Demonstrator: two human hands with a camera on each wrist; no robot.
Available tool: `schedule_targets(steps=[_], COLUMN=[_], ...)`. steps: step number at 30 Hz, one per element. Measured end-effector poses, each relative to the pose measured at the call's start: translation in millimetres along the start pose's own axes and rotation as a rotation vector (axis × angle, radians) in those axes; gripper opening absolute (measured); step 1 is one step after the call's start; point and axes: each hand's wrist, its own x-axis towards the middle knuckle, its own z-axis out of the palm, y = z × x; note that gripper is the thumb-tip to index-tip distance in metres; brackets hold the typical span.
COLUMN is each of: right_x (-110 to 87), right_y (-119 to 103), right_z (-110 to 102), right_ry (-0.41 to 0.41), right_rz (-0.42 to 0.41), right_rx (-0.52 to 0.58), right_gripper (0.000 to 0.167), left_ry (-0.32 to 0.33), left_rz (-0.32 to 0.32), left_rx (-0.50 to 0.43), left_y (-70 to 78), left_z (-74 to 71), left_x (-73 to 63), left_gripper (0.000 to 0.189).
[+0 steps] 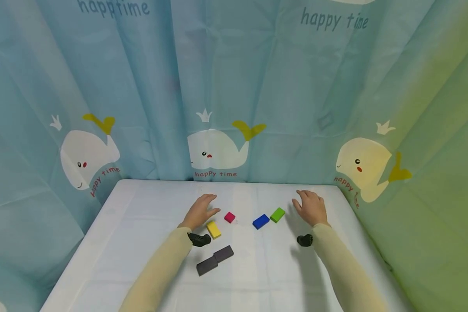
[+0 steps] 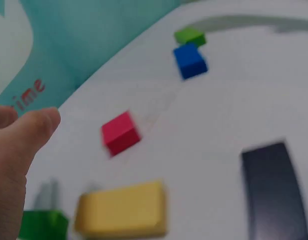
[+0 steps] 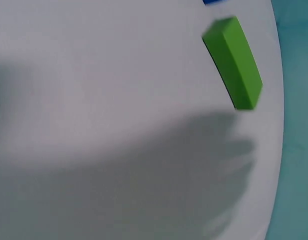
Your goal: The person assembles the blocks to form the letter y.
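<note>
— What do we see on the white table (image 1: 257,271)?

— Around the red block (image 1: 229,217), we find the yellow block (image 1: 213,229) just nearer the person, two dark blocks (image 1: 207,266) farther that way, and the blue block (image 1: 261,221) and bright green block (image 1: 277,215) to its right. Our left-wrist view adds a dark green block (image 2: 41,225), lower left of it.

— And the hands?

— The left hand (image 1: 199,212) hovers left of the red block, the right hand (image 1: 312,208) well to its right. Both thumbs stand apart from bent fingers, pinching nothing; how closely the other fingers lie, we cannot tell.

— Any lettering?

— Beyond the red block, we read "happy time" repeatedly on the whale-print curtain (image 1: 234,86).
</note>
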Motion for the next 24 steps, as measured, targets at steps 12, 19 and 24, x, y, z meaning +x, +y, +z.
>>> schedule_targets(steps=[12,19,24], right_x=[-17.7,-27.3,-30.6], right_y=[-23,-40,-48], right_z=[27,36,40], right_ry=[0.059,0.043,-0.001], right_rz=[-0.053,-0.077,-0.049], right_rx=[0.128,0.164,0.206], right_gripper=[0.044,0.046,0.047], left_ry=[-0.005,-0.045,-0.031], left_rz=[-0.014,-0.081,-0.073], left_rx=[-0.117,-0.084,-0.08], left_y=[19.5,25.6,29.7], left_z=[36.0,46.9,50.5], left_x=[5.8,8.1,9.6], left_gripper=[0.049,0.043,0.038])
